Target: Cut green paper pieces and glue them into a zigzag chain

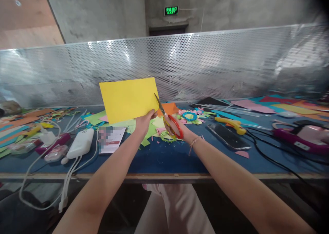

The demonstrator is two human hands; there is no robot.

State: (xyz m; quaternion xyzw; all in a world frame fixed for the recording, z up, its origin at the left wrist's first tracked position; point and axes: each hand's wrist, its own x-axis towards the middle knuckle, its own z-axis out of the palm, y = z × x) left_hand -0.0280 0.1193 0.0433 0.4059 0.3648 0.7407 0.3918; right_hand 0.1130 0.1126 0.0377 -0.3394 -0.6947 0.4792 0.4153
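Note:
My left hand grips a sheet of yellow paper by its lower right corner, holding it up above the table. In my right hand is a pair of scissors with red and yellow handles. Its blades point up and left, right at the paper's right edge; whether they touch it I cannot tell. Below and behind the hands lie green and pink paper scraps, an orange piece of paper and a blue paper flower.
A perforated metal screen runs along the table's back. On the left are a white power bank with cables and a lit phone. To the right lie a dark phone, a yellow glue gun and a purple power strip.

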